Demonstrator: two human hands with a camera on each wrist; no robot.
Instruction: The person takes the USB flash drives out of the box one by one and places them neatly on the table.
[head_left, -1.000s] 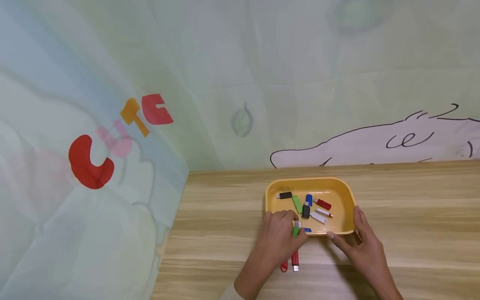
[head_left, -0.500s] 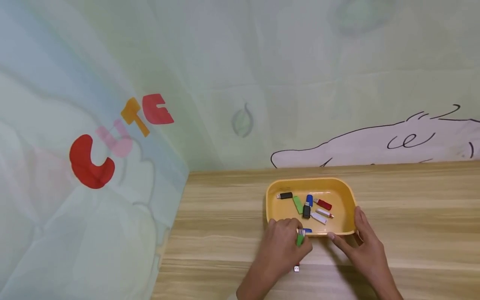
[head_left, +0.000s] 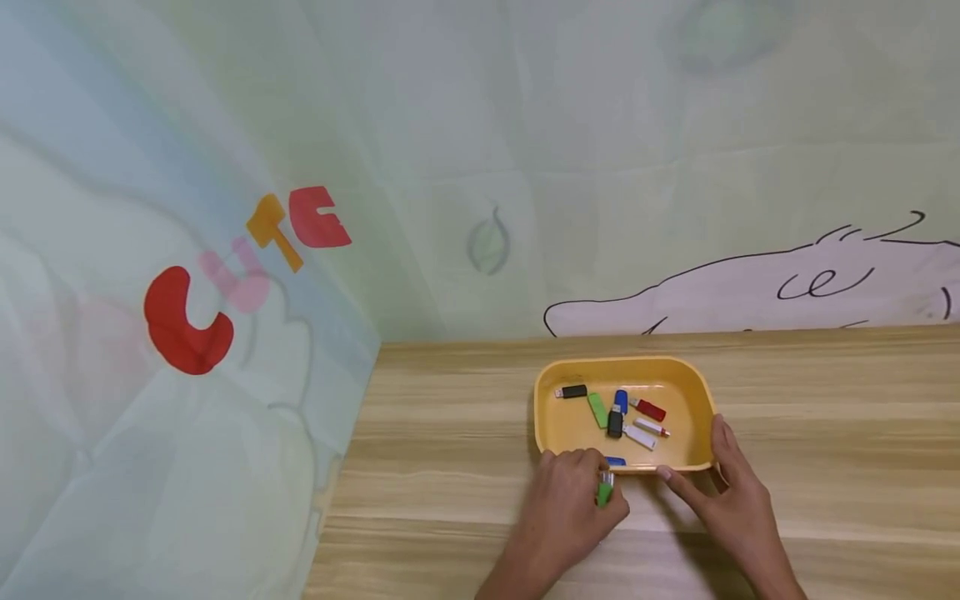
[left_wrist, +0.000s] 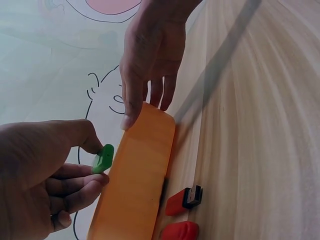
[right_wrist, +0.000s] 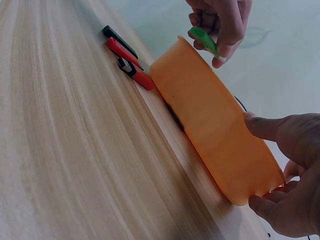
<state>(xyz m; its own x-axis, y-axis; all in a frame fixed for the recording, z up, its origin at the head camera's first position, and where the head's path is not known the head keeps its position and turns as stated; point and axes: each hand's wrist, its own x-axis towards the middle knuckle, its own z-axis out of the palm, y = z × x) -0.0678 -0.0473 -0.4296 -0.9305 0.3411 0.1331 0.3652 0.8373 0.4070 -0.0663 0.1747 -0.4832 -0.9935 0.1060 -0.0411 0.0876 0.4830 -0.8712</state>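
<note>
My left hand [head_left: 567, 504] pinches a green USB flash drive [head_left: 604, 494] between thumb and fingers, metal plug pointing away from me. It hovers by the near rim of a yellow plastic tray [head_left: 686, 400]. My right hand [head_left: 735, 508] grips that tray's near right corner, thumb on the front rim and fingers round the side. Inside lie several flash drives, among them a black one [head_left: 574, 391], a green one [head_left: 597, 410], a red one [head_left: 649, 409] and a white one [head_left: 640, 437]. A blue drive [head_left: 615, 461] sits against the near wall, partly hidden.
On the wooden table [head_left: 442, 433], before the tray, lie a red drive with a bare plug [right_wrist: 136, 75], another red drive [right_wrist: 120, 50] and a black drive [right_wrist: 119, 40]. My left hand covers them in the head view. A printed cloth wall [head_left: 450, 167] rises behind the table.
My left hand has drawn back toward me and slightly right, bringing the green flash drive from over the tray's near rim to just in front of it. My right hand keeps its grip.
</note>
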